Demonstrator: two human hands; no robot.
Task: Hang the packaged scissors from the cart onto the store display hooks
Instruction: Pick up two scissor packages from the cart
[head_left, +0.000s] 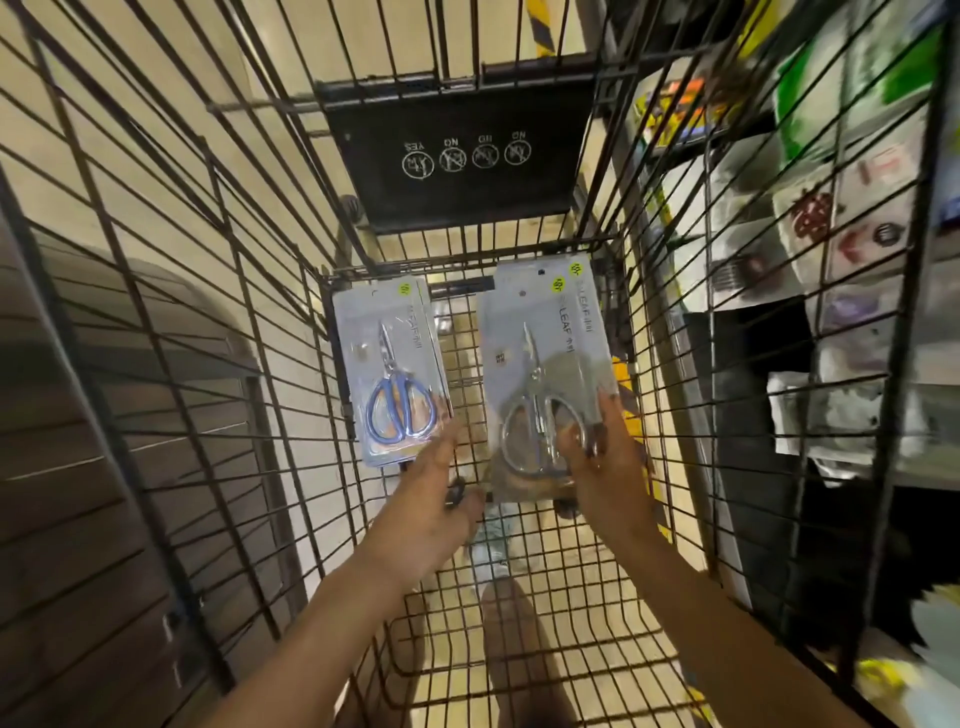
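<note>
I look down into a black wire shopping cart (291, 364). On its floor at the left lies a pack of blue-handled scissors (387, 374). My left hand (436, 499) reaches to its lower right corner, fingers apart, touching or just under the pack's edge. At the right sits a stack of packs with silver-handled scissors (540, 384), at least two overlapping. My right hand (602, 452) grips the lower right part of this stack, fingers over the front of the top pack.
A black child-seat flap (457, 150) with warning icons hangs at the cart's far end. Store shelves with packaged goods (841, 223) stand close on the right, blurred. A dark slatted fixture (104, 415) is on the left. My foot shows through the cart floor.
</note>
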